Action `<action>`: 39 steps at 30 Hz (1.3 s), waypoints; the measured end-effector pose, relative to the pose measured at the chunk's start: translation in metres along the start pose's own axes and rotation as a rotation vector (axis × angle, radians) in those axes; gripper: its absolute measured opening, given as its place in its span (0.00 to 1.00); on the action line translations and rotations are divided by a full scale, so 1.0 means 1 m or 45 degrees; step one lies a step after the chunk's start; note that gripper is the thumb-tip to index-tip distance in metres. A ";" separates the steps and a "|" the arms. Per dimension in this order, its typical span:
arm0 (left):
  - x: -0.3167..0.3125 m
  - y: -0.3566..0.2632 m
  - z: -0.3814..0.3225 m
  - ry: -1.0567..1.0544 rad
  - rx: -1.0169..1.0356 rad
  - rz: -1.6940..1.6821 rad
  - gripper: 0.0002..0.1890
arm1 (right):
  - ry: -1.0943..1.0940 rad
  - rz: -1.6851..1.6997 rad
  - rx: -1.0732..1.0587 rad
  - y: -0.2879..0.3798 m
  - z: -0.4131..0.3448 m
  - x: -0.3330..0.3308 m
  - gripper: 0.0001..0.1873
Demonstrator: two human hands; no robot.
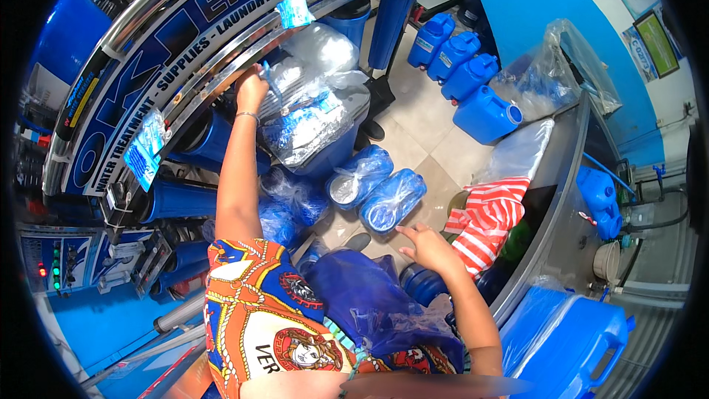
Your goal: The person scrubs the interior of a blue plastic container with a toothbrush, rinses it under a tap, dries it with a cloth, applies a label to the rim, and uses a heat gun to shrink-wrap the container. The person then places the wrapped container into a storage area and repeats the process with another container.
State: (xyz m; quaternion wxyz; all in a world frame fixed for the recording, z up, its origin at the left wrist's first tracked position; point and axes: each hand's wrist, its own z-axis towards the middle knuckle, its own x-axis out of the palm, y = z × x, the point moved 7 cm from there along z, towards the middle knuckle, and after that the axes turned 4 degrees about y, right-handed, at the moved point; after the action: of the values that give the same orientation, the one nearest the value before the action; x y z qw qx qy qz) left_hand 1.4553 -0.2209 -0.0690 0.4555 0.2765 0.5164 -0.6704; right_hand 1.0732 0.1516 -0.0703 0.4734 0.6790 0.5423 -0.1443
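My left hand [252,90] reaches up to the metal rail, its fingers closed on a thin blue plastic strip [271,82]. Just beyond it, clear plastic and foil-like wrap [304,127] covers a grey-lidded blue bin [332,158]. Low over the tiled floor, my right hand [431,248] has its fingers apart and holds nothing. Closest to its fingertips is a plastic-wrapped blue bundle [394,199] with a knotted film; whether they touch is unclear. A second wrapped bundle [361,176] lies against it. Before my body is a dark blue plastic bag [354,293].
Several blue water jugs [455,58] stand in a row by the wall. A red-and-white striped bag [490,219] rests beside the steel counter [545,266]. Blue filter housings [180,199] line the left; printed packets [147,149] hang there. A large blue jug [576,338] is at lower right.
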 end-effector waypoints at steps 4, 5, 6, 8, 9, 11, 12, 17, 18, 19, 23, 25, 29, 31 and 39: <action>0.024 -0.007 -0.005 0.394 -0.018 -0.585 0.20 | -0.012 -0.023 0.013 -0.001 -0.006 0.002 0.26; 0.026 -0.013 -0.007 0.395 0.025 -0.697 0.21 | -0.005 -0.023 0.018 -0.002 -0.008 0.003 0.26; 0.032 -0.015 -0.011 0.437 0.003 -0.716 0.24 | -0.012 -0.021 0.013 -0.002 -0.011 0.002 0.26; 0.040 -0.022 -0.015 0.439 0.079 -0.757 0.29 | -0.032 -0.012 0.015 -0.004 -0.016 0.002 0.26; 0.047 -0.025 -0.019 0.481 0.090 -0.792 0.29 | -0.046 -0.006 0.020 -0.005 -0.019 0.002 0.26; 0.057 -0.019 -0.019 0.535 0.041 -0.610 0.28 | -0.045 0.004 0.046 -0.010 -0.025 0.003 0.26; 0.061 -0.016 -0.019 0.549 0.022 -0.524 0.27 | -0.028 0.007 0.067 -0.013 -0.027 0.005 0.26; 0.058 -0.022 -0.016 0.359 0.065 -0.347 0.26 | -0.039 -0.020 0.076 -0.019 -0.031 0.011 0.26; 0.048 -0.027 -0.016 0.206 0.084 -0.332 0.27 | -0.052 -0.019 0.070 -0.019 -0.031 0.011 0.26; 0.037 -0.035 -0.019 0.055 0.101 -0.315 0.29 | -0.054 -0.023 0.077 -0.020 -0.031 0.013 0.26; -0.006 -0.075 -0.040 -0.090 0.373 -0.139 0.32 | -0.049 0.005 0.031 -0.020 -0.031 0.020 0.27; -0.029 -0.095 -0.049 -0.096 0.487 -0.019 0.32 | -0.063 -0.016 -0.036 -0.017 -0.033 0.023 0.27; -0.085 -0.143 -0.080 -0.437 0.666 -0.076 0.32 | -0.083 0.000 -0.077 -0.010 -0.041 0.021 0.26; -0.104 -0.165 -0.094 -0.474 0.547 -0.371 0.33 | -0.162 0.075 -0.135 -0.002 -0.048 0.010 0.26; -0.129 -0.278 -0.297 0.547 0.588 -1.332 0.24 | -0.856 0.408 -0.672 0.061 -0.098 -0.083 0.38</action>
State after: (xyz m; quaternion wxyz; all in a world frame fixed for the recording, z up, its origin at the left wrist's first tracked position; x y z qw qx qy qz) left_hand 1.2327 0.1155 0.0691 -0.1201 0.2067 0.5054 -0.8291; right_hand 1.0651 0.1822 0.0679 0.7962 0.5260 0.2649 -0.1386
